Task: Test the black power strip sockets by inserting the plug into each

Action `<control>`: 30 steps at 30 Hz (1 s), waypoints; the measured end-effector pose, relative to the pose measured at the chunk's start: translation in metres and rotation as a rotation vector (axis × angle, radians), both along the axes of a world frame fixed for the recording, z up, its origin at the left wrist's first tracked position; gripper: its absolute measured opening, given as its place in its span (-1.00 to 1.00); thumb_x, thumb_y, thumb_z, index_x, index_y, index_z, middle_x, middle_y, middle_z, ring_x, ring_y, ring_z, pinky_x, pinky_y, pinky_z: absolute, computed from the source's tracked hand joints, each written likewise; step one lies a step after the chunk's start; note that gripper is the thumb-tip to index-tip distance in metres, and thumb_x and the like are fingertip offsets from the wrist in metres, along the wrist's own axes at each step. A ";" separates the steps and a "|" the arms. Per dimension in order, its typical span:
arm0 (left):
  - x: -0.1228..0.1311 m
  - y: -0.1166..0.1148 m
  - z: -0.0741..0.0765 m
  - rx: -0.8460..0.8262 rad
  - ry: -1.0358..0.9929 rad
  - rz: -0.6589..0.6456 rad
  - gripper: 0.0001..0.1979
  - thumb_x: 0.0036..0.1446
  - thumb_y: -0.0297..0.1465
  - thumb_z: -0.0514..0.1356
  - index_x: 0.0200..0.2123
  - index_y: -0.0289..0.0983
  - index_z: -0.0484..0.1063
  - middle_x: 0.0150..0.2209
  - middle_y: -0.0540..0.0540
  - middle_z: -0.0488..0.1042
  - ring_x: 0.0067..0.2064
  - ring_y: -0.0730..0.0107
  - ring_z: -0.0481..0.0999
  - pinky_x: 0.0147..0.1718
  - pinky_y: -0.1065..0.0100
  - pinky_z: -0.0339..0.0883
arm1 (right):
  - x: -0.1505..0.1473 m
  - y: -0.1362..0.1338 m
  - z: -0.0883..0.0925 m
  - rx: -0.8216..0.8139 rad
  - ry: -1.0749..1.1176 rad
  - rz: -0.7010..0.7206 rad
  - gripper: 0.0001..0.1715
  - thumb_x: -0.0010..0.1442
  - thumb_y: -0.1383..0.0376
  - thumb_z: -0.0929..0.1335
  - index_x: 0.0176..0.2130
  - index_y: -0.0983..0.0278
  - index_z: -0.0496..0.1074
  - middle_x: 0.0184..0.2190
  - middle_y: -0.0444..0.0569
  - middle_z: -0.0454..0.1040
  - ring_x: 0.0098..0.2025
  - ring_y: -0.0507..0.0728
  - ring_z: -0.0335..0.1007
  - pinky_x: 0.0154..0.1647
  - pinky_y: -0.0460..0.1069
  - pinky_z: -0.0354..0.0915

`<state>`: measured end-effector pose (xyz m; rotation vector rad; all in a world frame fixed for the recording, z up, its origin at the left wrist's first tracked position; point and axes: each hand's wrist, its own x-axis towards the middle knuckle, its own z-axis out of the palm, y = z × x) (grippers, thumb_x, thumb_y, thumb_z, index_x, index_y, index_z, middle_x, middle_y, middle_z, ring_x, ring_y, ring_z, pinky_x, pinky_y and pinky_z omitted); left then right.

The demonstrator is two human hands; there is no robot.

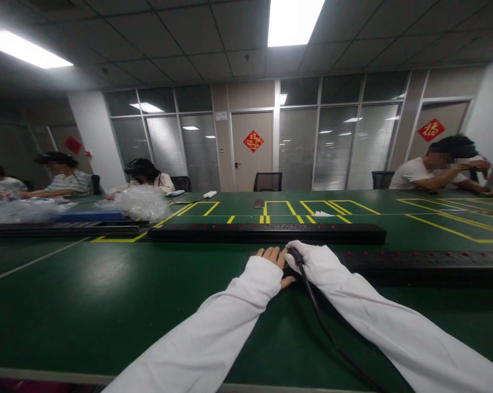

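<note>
A long black power strip [410, 267] with a row of red dots along its top lies on the green table and runs off to the right. My left hand [274, 257] is wrapped over its left end, fingers on the far side and thumb on the near side. Beside it, my gloved right hand [307, 255] grips the thick plug end of a black cable [318, 314] against the strip. The cable trails down toward me between my white sleeves. Where the plug meets the strip is hidden by my hands.
A second black power strip [266, 233] lies just beyond my hands. Yellow tape outlines [281, 203] mark the green table [107, 305]. At the left are clear plastic bags [142, 203] and a blue item [91, 216]. Several people sit along the far side.
</note>
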<state>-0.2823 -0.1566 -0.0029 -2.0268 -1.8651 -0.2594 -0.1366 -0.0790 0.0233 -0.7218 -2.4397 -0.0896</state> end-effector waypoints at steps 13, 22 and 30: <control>0.001 -0.001 0.001 -0.017 -0.008 0.007 -0.27 0.05 -0.06 0.09 0.18 -0.38 0.07 0.11 -0.30 0.25 0.08 0.04 0.25 0.05 0.07 0.10 | 0.003 -0.005 0.006 -0.004 -0.042 -0.001 -0.64 0.19 0.05 0.18 -0.15 0.17 0.35 -0.39 -0.13 0.51 -0.41 0.04 0.40 -0.44 -0.11 0.17; 0.003 -0.001 0.004 -0.048 -0.015 0.022 -0.27 0.04 -0.07 0.10 0.18 -0.36 0.04 0.11 -0.27 0.25 0.10 0.04 0.23 0.05 0.07 0.09 | 0.002 -0.005 0.005 -0.018 -0.020 -0.002 -0.64 0.17 0.06 0.19 -0.15 0.17 0.36 -0.40 -0.12 0.51 -0.42 0.05 0.40 -0.45 -0.11 0.18; 0.002 0.000 0.003 -0.036 -0.017 0.017 -0.23 0.03 -0.09 0.09 0.20 -0.43 0.00 0.14 -0.31 0.22 0.10 0.05 0.23 0.06 0.10 0.09 | 0.002 -0.005 0.002 0.034 0.006 0.001 -0.57 0.17 0.05 0.19 -0.05 0.19 0.32 -0.35 -0.10 0.52 -0.35 0.07 0.43 -0.36 -0.09 0.23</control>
